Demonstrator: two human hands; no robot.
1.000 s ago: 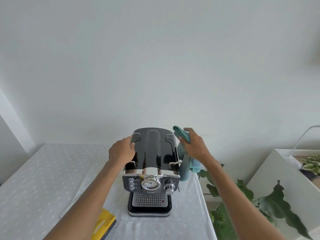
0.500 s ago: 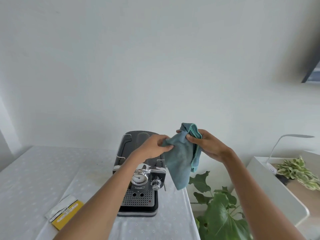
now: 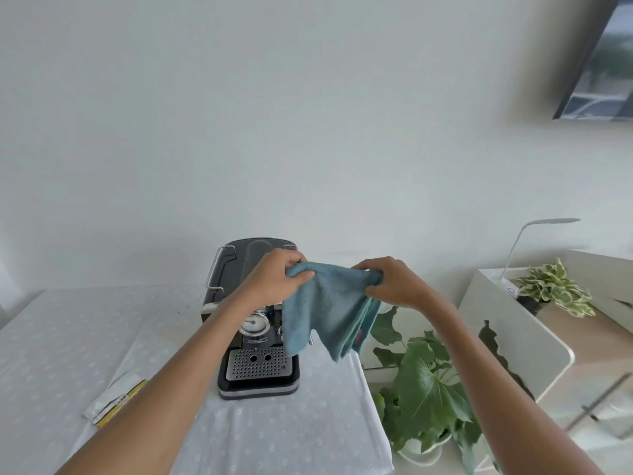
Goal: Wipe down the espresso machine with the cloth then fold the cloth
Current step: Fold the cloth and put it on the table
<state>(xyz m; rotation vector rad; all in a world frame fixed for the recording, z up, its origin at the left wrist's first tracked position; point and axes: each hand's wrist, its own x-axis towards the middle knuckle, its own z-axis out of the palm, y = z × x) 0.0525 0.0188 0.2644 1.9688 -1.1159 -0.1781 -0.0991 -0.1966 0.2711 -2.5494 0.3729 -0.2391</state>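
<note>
Since half a second ago, hands have pulled apart, spreading cloth (image 3: 329,303) midair over espresso machine (image 3: 253,323). Left hand (image 3: 277,281) and right hand (image 3: 394,282) each grip a top corner (pinched shut). Risk: bunched right layers skew the fold.

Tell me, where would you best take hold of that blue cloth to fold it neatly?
Grip the cloth by its top edge, one corner in each hand, coming from above as the left hand and right hand do. That edge is stretched between them and the rest hangs free in front of the espresso machine, so the hanging layers can probably be brought together evenly.
</note>
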